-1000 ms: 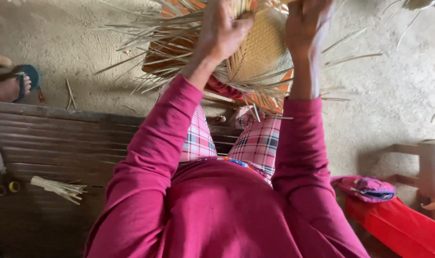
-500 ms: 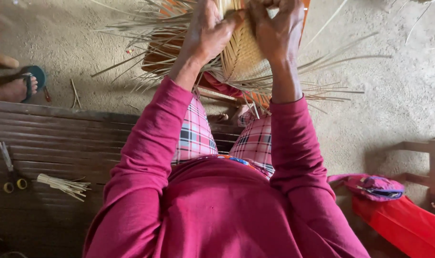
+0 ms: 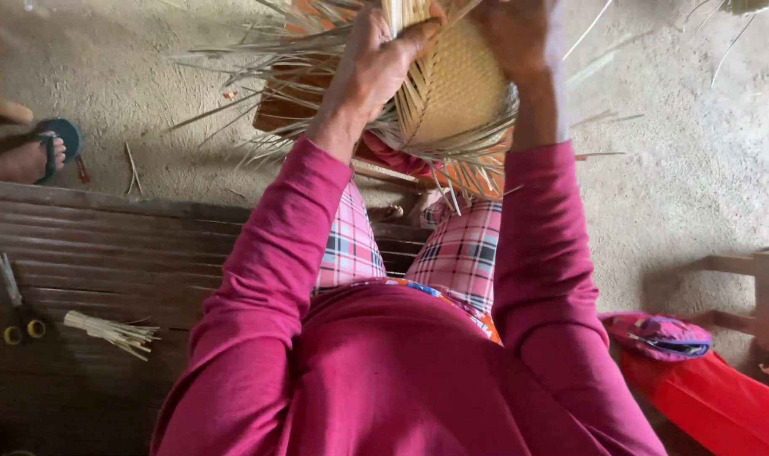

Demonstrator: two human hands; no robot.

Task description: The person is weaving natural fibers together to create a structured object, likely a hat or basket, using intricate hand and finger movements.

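Turning the basket (image 3: 456,80) is what we see ourselves doing: against half a second ago, its finely woven round base now faces the camera more fully, where the slanted side strips showed before. Our left hand (image 3: 376,63) has stayed at the rim, thumb pressed over a bunch of upright splints (image 3: 401,17), fingers clenched on the wall. Our right hand (image 3: 515,34) has swung outward to the right edge of the basket and sits higher in view; it is partly cut off at the top and blurred, so we cannot tell whether it grips or only steadies. The basket is held up in front of us, above our knees in the checked cloth (image 3: 456,253), with loose unwoven strips (image 3: 258,67) fanning out to both sides over the sandy floor (image 3: 705,152).

We judge the weaving has shifted to a new stretch of the wall. On the wooden bench (image 3: 106,245) to our left lie scissors (image 3: 17,312) and a bundle of short strips (image 3: 110,331), untouched. Someone's sandalled foot (image 3: 30,152) rests nearby.
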